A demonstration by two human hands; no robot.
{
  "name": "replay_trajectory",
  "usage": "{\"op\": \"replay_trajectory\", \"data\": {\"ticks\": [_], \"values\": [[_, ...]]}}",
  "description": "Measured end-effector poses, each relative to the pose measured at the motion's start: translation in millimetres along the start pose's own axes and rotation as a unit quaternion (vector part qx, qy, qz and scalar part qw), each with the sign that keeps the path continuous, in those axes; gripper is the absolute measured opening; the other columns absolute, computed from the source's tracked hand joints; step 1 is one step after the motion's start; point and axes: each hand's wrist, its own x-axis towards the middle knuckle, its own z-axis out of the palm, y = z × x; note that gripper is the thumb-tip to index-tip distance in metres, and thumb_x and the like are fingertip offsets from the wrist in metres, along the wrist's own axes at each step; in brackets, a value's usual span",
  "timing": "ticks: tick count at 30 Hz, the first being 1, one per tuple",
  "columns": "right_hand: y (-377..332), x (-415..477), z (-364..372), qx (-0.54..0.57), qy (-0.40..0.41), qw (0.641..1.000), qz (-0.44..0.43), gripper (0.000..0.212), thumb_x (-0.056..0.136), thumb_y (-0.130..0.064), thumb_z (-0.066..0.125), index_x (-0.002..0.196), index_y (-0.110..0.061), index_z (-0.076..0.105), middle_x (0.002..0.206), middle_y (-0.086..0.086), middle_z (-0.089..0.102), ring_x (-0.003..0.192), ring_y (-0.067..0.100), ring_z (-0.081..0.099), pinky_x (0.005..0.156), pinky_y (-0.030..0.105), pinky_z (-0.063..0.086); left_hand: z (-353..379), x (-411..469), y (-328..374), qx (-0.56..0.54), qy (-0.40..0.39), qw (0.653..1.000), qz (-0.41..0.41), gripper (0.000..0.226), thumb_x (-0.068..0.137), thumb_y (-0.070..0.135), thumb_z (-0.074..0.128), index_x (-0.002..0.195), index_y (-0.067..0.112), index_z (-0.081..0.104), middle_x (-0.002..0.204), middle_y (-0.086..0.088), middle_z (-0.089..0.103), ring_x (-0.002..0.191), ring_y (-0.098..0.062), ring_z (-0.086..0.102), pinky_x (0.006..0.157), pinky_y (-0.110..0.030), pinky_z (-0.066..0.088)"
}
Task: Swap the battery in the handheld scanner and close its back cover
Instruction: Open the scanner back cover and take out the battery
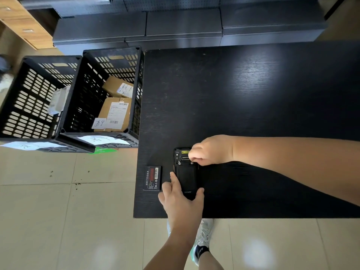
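1. On the near left part of the black worktop point(253, 94), the handheld scanner point(186, 173) lies face down with its back cover point(186, 177) seated over the battery bay. A loose battery point(152, 178) lies just beside it on the left, apart from it.

2. Head view, left hand point(182, 201): the grip is spread around the scanner's lower end, forefinger along the left edge and thumb at the right edge. It steadies the body and is closed on nothing else. Keep this brace so the unit does not turn.

3. Head view, right hand point(211, 150): the fingertips point(192, 155) are pinched together at the right latch screw point(192, 162) above the cover. Whether they hold a small tool or the fastener itself cannot be told.

4. Step in hand, by judgement: locking the cover. Turn the right fastener fully home, with pressure straight down, not sideways.

5. Then treat the left latch screw point(179, 162) likewise. It appears untouched.

6. Check that the cover edges sit flush all round; a raised corner would suggest the battery inside is not seated.

7. Leave the loose battery clear of the working hands.
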Motion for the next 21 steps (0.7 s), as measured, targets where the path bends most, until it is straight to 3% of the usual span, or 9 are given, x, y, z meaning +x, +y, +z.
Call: {"op": "replay_trajectory", "data": {"ticks": [8,11,14,16,18,21], "values": [[-7.6,-4.0,2.9,0.021,-0.005,0.998,0.051,0.016,0.101,-0.02,0.043,0.104,-0.014,0.058,0.102,0.0,0.061,0.067,0.015,0.049,0.058,0.028,0.039,-0.3,1.0,0.8,0.008,0.0,1.0,0.005,0.102,0.074,0.054,0.073,0.153,0.014,0.025,0.122,0.002,0.042,0.096,-0.008,0.017,0.09,-0.023,0.025],[-16.8,-9.9,10.5,0.095,0.034,0.987,0.128,0.012,0.099,-0.027,0.046,0.099,-0.023,0.057,0.098,-0.008,0.056,0.072,0.013,0.053,0.059,0.029,0.04,-4.2,0.4,3.4,0.012,-0.013,1.0,-0.005,0.105,0.072,0.057,0.072,0.154,0.016,0.023,0.125,0.002,0.04,0.1,-0.011,0.022,0.096,-0.028,0.031],[-36.3,-19.1,30.2,0.242,0.135,0.927,0.254,0.011,0.094,-0.028,0.053,0.099,-0.035,0.059,0.098,-0.018,0.054,0.084,0.005,0.057,0.069,0.025,0.049,-10.3,0.8,6.6,0.001,-0.041,0.999,-0.019,0.111,0.067,0.058,0.075,0.155,0.02,0.018,0.133,0.002,0.036,0.117,-0.019,0.031,0.104,-0.036,0.035],[-55.9,-24.7,47.6,0.318,0.212,0.866,0.323,0.021,0.089,-0.021,0.061,0.098,-0.04,0.061,0.1,-0.021,0.051,0.089,-0.001,0.055,0.07,0.014,0.041,-16.2,0.2,6.7,-0.009,-0.057,0.998,-0.016,0.114,0.065,0.055,0.078,0.155,0.021,0.018,0.138,0.002,0.033,0.123,-0.021,0.028,0.106,-0.04,0.034],[-75.7,-25.1,59.1,0.358,0.228,0.831,0.36,0.025,0.085,-0.022,0.065,0.099,-0.042,0.061,0.104,-0.025,0.046,0.092,-0.003,0.052,0.072,0.012,0.039,-24.2,3.0,5.3,-0.025,-0.063,0.998,0.003,0.11,0.065,0.047,0.081,0.153,0.021,0.022,0.138,0.002,0.034,0.123,-0.021,0.028,0.107,-0.04,0.031],[-96.9,-17.3,64.6,0.39,0.22,0.807,0.385,0.033,0.081,-0.029,0.065,0.106,-0.047,0.055,0.108,-0.027,0.039,0.098,-0.003,0.049,0.078,0.014,0.041,-38.1,14.7,3.3,-0.032,-0.096,0.994,0.037,0.103,0.068,0.035,0.083,0.152,0.018,0.025,0.139,-0.001,0.036,0.128,-0.022,0.031,0.11,-0.037,0.026]]}}
